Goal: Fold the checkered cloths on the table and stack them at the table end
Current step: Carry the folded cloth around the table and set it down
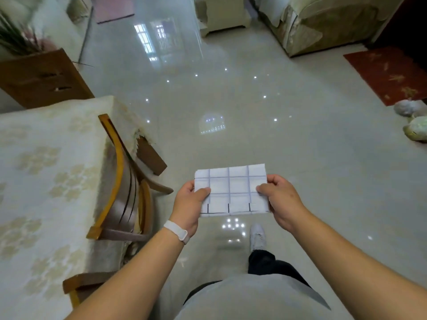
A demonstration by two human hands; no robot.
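Note:
A white checkered cloth (232, 185) with thin dark grid lines is folded into a small rectangle and held in the air over the floor, to the right of the table. My left hand (188, 205) pinches its left edge, thumb on top. My right hand (280, 197) pinches its right edge the same way. The table (46, 181) with a cream floral cover fills the left side; no other checkered cloth shows on it.
A wooden chair (124, 192) is tucked against the table's right side, another chair back (76, 287) nearer me. Glossy tiled floor lies ahead. A sofa (323, 24) stands far right, a red mat (390, 75) and bags (413, 118) at the right edge. My shoe (257, 236) is below the cloth.

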